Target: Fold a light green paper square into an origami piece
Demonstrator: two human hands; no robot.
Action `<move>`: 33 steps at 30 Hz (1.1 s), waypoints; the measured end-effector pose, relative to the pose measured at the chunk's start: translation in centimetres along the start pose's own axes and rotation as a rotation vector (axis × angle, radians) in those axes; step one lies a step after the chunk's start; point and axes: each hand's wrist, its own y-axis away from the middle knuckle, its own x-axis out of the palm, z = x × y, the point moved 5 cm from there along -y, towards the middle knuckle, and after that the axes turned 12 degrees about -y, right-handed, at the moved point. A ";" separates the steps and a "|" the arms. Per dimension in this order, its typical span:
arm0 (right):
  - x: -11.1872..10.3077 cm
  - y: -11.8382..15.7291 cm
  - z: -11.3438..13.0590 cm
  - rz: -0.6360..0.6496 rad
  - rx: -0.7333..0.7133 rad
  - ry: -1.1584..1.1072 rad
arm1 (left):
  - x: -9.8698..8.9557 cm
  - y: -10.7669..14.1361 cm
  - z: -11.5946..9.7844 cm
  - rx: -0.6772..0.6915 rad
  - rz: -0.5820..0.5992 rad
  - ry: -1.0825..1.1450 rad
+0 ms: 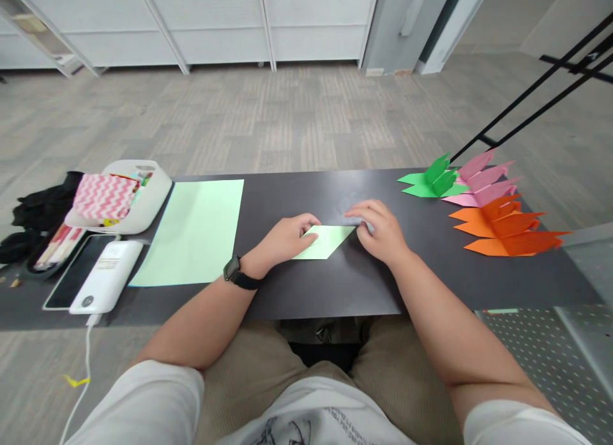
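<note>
A folded piece of light green paper (330,241), with a slanted right edge ending in a sharp tip, lies on the dark table in front of me. My left hand (287,239) is closed on its left end, the thumb pressing on top and the fingers along the far edge. Around the paper's right tip is my right hand (380,231). Its fingers are stretched out and curved, apart from the thumb, which lies close to the tip. Whether the thumb presses on the paper is hard to see.
A large light green sheet (196,234) lies at left. Beyond it are a white basket (153,202) with a pink zigzag cloth (106,196), a power bank (106,276) and a phone (71,282). Green (433,180), pink (486,183) and orange (507,228) folded paper pieces stand at right.
</note>
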 end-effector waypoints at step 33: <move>3.4 0.8 -0.4 0.365 -0.123 0.184 | 1.1 0.6 -2.6 0.474 -0.033 -0.598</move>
